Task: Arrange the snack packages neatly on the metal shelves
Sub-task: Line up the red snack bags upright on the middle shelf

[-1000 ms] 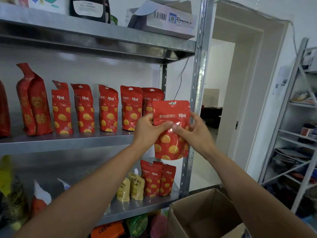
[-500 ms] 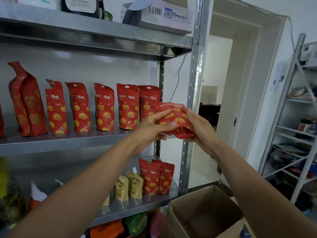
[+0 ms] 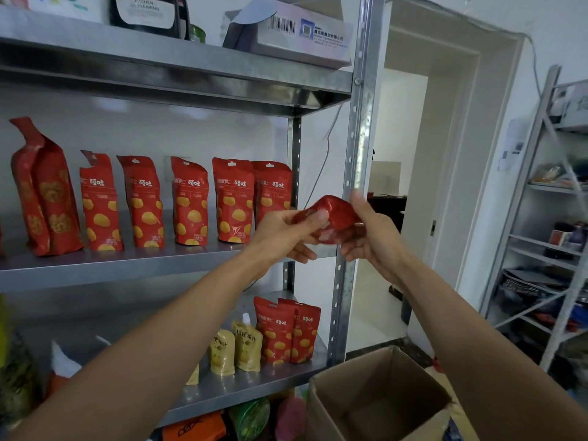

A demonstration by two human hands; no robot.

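I hold a red snack pouch (image 3: 331, 218) between both hands in front of the shelf's right post, tipped so its underside faces me. My left hand (image 3: 286, 233) pinches its left edge and my right hand (image 3: 369, 237) grips its right side. Behind them, several matching red pouches with yellow dots (image 3: 234, 200) stand upright in a row on the middle metal shelf (image 3: 127, 265). A taller red bag (image 3: 44, 189) stands at the row's left end. Two more red pouches (image 3: 286, 332) stand on the shelf below.
Yellow spouted pouches (image 3: 235, 348) stand left of the lower red pouches. An open cardboard box (image 3: 381, 396) sits at the bottom right. The top shelf carries a white carton (image 3: 302, 30) and a dark bag (image 3: 146, 11). Another metal rack (image 3: 547, 218) stands right of a doorway.
The pouch was upright with its front facing me; it has been tipped back to near horizontal and now shows its underside. Both hands stay on it, close to the shelf post.
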